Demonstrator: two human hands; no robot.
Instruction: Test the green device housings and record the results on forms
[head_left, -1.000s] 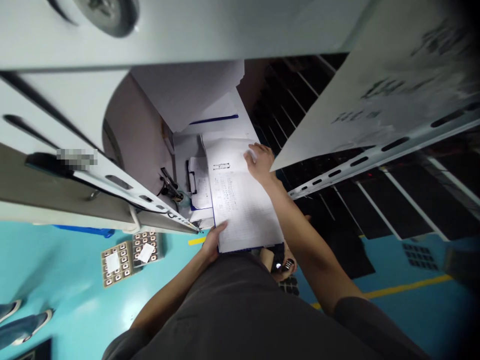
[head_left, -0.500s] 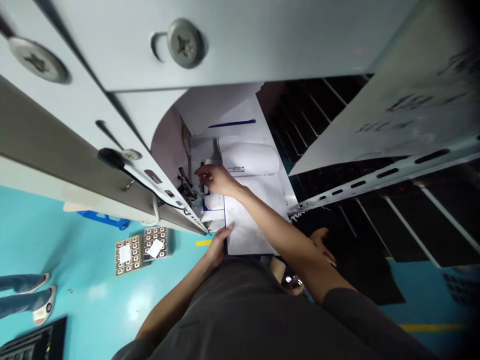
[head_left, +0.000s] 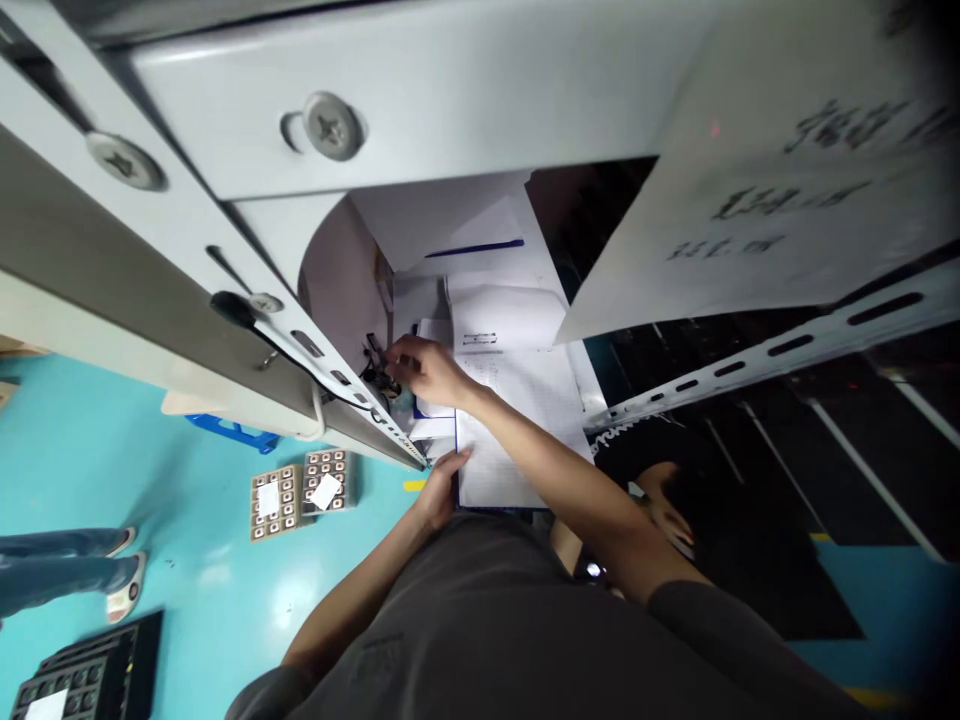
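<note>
An open blue-edged binder [head_left: 517, 430] with printed sheets and a metal fastener lies inside the white cabinet, its lower edge close to my body. My left hand [head_left: 442, 490] grips its left edge, thumb on top and fingers underneath. Beyond it, my right hand [head_left: 427, 368] reaches across the pages to a cluster of small black items [head_left: 379, 370] by the cabinet's left wall. Its fingers are bent together at these items; what they pinch is too small to make out. More papers [head_left: 435, 330] lie partly under the right hand.
A metal cabinet frame [head_left: 450, 100] with screws crosses above my hands. A handwritten sheet [head_left: 750, 240] hangs at the right. Trays of small parts [head_left: 276, 503] stand on the blue floor. Another person's legs [head_left: 67, 560] are at left; a dark-haired person is close at right.
My right hand has moved left, from over the binder's edge to the black items, and its fingers have closed in. The left hand keeps its grip. My view has shifted slightly.
</note>
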